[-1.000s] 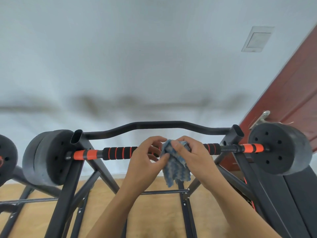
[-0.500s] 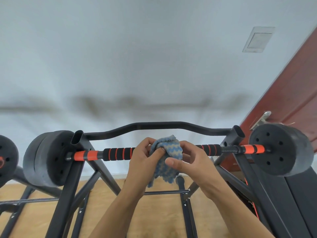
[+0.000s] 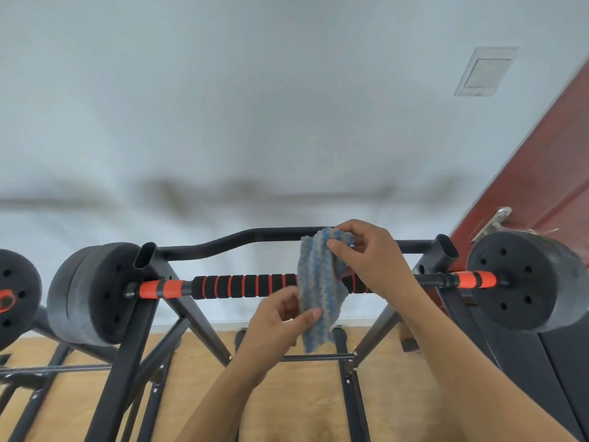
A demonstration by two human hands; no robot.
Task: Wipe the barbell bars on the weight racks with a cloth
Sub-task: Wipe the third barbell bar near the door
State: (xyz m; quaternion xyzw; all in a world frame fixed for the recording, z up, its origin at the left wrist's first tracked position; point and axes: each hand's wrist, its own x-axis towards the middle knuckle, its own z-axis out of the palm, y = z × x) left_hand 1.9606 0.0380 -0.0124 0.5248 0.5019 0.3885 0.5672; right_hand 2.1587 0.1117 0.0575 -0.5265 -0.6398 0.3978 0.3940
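Note:
A barbell bar point(image 3: 245, 286) with black foam grips and orange bands lies across a black rack point(image 3: 127, 333), with black plates point(image 3: 92, 291) at both ends. A blue and grey striped cloth point(image 3: 320, 291) hangs stretched in front of the bar's middle. My right hand point(image 3: 373, 260) pinches the cloth's top edge above the bar. My left hand point(image 3: 280, 323) pinches its lower edge below the bar. The bar section behind the cloth and my right hand is hidden.
A curved black bar point(image 3: 255, 236) runs behind along the rack top. Another plate point(image 3: 16, 298) shows at the far left. A red-brown door point(image 3: 541, 173) with a metal handle point(image 3: 494, 223) stands at right, beside the right plate point(image 3: 522, 282). Wooden floor point(image 3: 287, 393) lies below.
Both hands held the bunched cloth at the bar's middle. Now my right hand has risen and shifted right, my left has dropped, and the cloth is spread out between them.

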